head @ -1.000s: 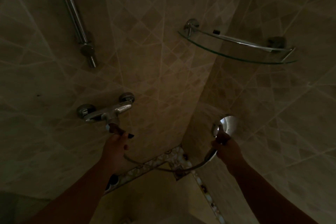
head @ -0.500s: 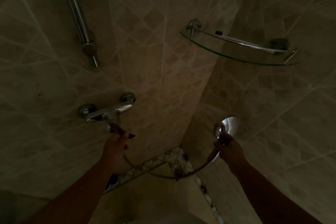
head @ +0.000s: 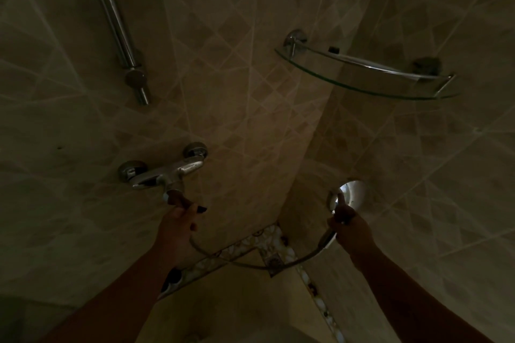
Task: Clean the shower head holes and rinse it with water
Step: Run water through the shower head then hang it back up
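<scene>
The room is dim. My right hand grips the handle of a chrome shower head, whose round back faces me near the right wall. Its face and holes are hidden from view. A metal hose sags from the handle across to the left. My left hand is closed on the lever under the chrome wall faucet, thumb and fingers around it. Whether water is coming out I cannot tell.
A chrome riser rail runs down the left wall. A glass corner shelf with a chrome rail hangs at upper right. Beige tiled walls meet in a corner, with a mosaic border low down.
Both hands hold nearly still; the hose sag has shifted slightly. The shower head stays in place by the right wall.
</scene>
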